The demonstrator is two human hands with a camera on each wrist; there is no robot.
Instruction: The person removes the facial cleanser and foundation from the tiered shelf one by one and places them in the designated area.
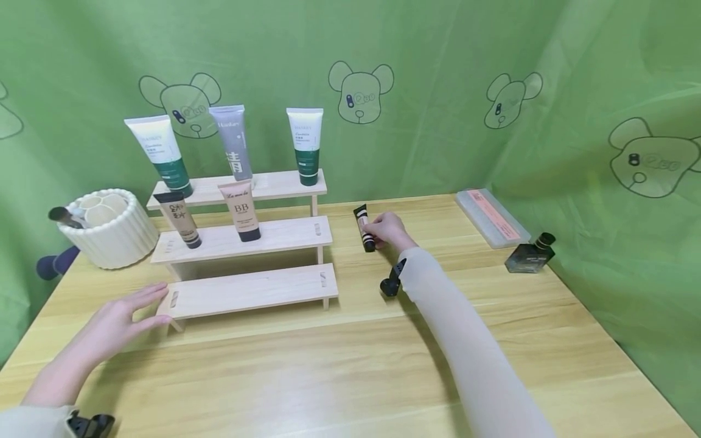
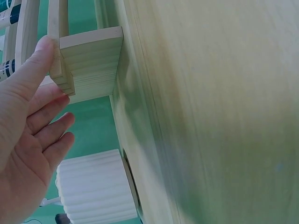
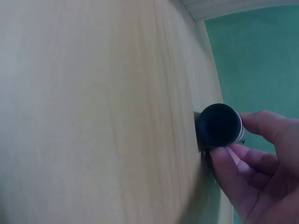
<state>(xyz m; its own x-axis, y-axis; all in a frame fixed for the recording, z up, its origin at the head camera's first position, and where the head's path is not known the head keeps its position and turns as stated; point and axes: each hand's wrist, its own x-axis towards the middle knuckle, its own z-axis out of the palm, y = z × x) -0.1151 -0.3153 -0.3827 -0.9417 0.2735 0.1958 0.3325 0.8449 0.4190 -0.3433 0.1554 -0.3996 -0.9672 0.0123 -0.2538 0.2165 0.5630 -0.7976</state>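
Left of the wooden rack [image 1: 249, 292], a white ribbed pot [image 1: 117, 243] is standing on the table [image 1: 306, 371], with a dark-tipped brush [image 1: 67, 217] leaning out over its rim; pale rounded shapes are showing inside, too unclear to name. On the rack's top shelf, a white-and-green tube [image 1: 161, 152] is leaning at the left, a lilac tube [image 1: 232, 143] is standing near the middle, and a second white-and-green tube [image 1: 306, 146] is standing toward the right end. On its middle shelf, a beige tube [image 1: 183, 220] with a dark crimped end is tilting at the left, and a pink BB tube [image 1: 240, 210] is standing to the right of that, on its black cap. Well to the right of the rack, a flat pale case [image 1: 490, 216] with a pink label is lying near the table's back edge, and a dark-capped bottle [image 1: 528, 258] is sitting just beside the case; what either is holding cannot be told.

Just right of the rack, level with its middle shelf, the right hand [image 1: 390, 230] is pinching a small black-striped tube [image 1: 362, 226] between thumb and fingers, the arm reaching forward across the table. The tube's black cap is pointing toward the person, close to the tabletop; whether it is touching cannot be told. At the left end of the rack's lowest shelf, the left hand [image 1: 123, 319] is resting its thumb and index finger against the wood, thumb and finger spread apart. Both hands are working well apart, on opposite sides of the rack.
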